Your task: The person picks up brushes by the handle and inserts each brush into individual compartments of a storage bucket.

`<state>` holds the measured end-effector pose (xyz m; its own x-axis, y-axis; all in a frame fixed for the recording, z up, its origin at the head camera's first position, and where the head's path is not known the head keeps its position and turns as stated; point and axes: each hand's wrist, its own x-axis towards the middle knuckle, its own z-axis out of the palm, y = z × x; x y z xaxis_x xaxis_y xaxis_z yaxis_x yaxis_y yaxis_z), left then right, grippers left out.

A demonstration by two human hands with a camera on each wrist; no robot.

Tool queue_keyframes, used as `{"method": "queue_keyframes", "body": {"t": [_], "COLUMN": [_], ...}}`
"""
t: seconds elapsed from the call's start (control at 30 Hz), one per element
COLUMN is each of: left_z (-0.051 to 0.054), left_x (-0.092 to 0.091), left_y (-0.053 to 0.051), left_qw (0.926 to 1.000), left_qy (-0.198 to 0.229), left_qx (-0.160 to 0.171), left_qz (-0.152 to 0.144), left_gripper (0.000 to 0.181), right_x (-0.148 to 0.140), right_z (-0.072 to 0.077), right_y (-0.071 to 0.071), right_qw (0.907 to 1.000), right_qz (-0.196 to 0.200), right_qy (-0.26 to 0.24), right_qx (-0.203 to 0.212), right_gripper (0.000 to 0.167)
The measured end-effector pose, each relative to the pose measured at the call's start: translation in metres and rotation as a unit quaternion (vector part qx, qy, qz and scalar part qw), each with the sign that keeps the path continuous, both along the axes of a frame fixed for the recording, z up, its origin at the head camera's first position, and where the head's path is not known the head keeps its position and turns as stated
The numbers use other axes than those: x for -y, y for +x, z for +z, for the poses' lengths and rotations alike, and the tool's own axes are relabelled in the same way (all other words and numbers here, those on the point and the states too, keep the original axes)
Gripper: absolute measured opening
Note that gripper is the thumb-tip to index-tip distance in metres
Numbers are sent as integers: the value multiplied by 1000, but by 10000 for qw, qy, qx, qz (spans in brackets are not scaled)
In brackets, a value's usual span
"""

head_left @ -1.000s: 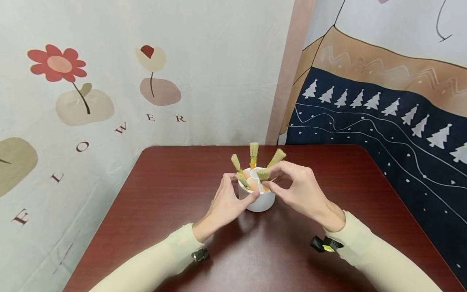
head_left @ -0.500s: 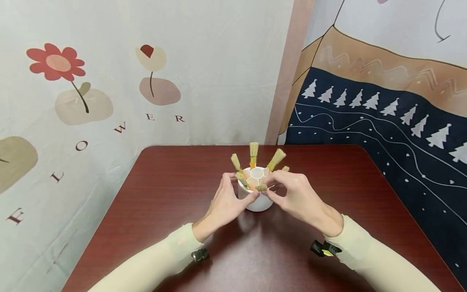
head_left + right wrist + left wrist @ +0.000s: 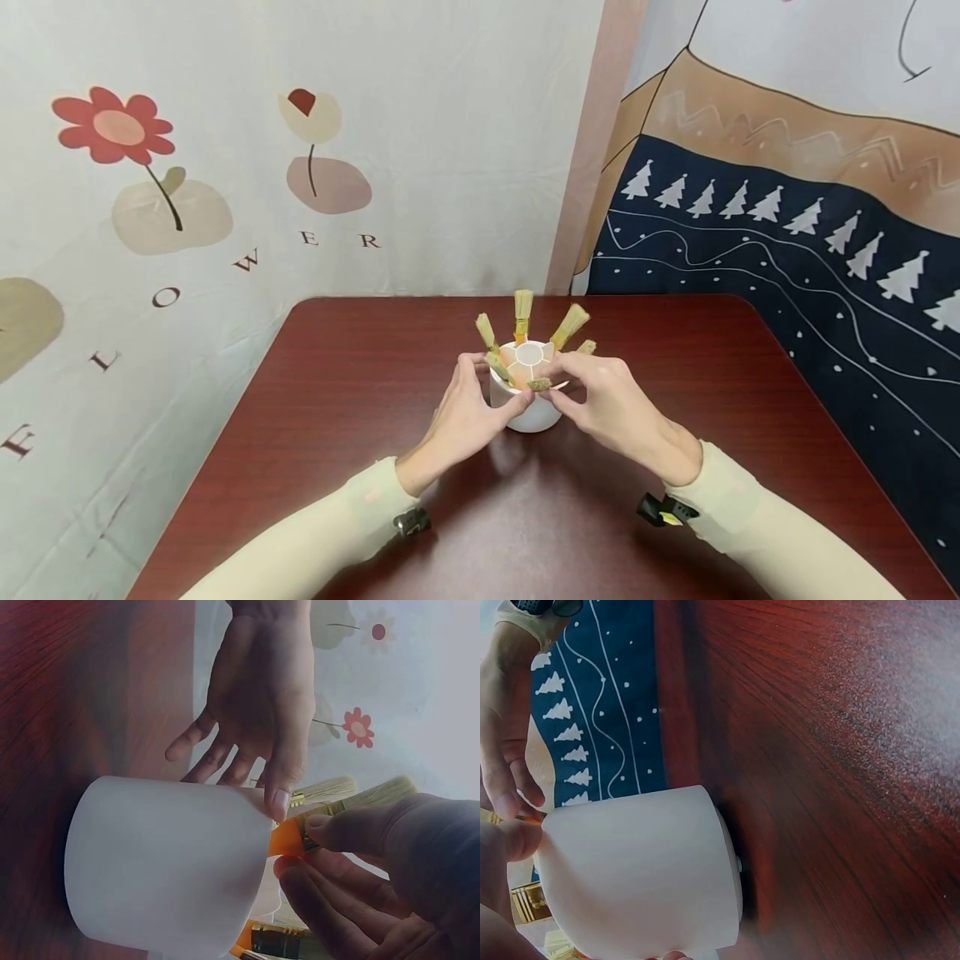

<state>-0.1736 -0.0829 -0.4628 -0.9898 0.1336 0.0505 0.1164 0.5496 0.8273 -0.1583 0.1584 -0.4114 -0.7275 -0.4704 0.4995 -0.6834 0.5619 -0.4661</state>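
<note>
A white round holder (image 3: 531, 417) with inner dividers stands on the table, several brushes fanned out from its rim. My left hand (image 3: 472, 408) steadies it from the left, thumb at the near rim. At the front compartment my right hand (image 3: 618, 408) pinches a paintbrush (image 3: 539, 385). The right wrist view shows this brush's orange handle (image 3: 286, 838) going into the holder's mouth, with thumb and fingers at its metal collar. Smooth holder wall (image 3: 641, 870) fills much of the left wrist view. The lower handles are hidden inside the holder.
Other brushes stand at the back (image 3: 522, 308), back right (image 3: 572, 323) and left (image 3: 486, 332) of the holder. The dark red table (image 3: 360, 375) reaches a flower-printed cloth (image 3: 450, 150) behind and a tree-printed cloth (image 3: 750, 242) at right.
My right hand has moved down slightly, and the pinched brush has sunk and tipped toward the front rim. Another brush shows behind the right hand. The left hand stays in place.
</note>
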Motion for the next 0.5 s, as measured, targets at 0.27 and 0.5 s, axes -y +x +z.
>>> {"method": "queue_keyframes", "body": {"t": [0.27,0.5], "left_z": [1,0], "left_x": [0,0], "left_y": [0,0], "left_qw": [10000,10000], "left_qy": [-66,-18], "left_qx": [13,-23], "left_qz": [-4,-23], "left_gripper": [87,85], "right_x": [0,-1], "right_z": [-4,-6], "right_y": [-1,-1], "right_qw": [9997,9993], "right_qz": [-126,-228], "right_qy": [79,184], "right_qx": [212,237], "right_gripper": [42,44]}}
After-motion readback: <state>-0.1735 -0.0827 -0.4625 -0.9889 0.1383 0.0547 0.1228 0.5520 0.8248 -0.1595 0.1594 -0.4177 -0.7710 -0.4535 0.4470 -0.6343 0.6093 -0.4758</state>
